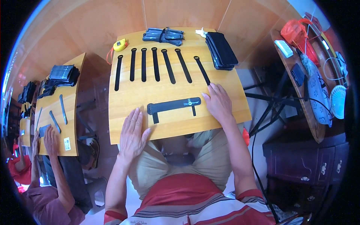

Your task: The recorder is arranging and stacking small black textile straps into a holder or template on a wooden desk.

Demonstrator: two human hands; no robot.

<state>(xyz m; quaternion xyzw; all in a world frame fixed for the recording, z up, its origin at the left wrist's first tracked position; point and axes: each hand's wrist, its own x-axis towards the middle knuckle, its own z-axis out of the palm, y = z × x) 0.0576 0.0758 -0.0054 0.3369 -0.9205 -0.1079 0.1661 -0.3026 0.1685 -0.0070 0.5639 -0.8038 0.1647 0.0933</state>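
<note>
A wide black fabric strap [173,105] with printing on it lies crosswise near the front of the table. Two short black tabs [156,118] stick out below it. Several narrow black straps [155,64], each with a slotted head, lie in a row farther back. My right hand [218,102] rests with its fingers stretched out and its fingertips on the near end of the rightmost narrow strap [202,69], hiding that end. To the left of the wide strap, my left hand [132,135] lies flat at the table's front edge, fingers extended, holding nothing.
At the table's back are a yellow tape measure [120,45], a bundle of dark straps [163,36] and a stack of black pieces [222,51]. Another person's hand [50,140] works at a table on the left. A side table [318,127] stands right.
</note>
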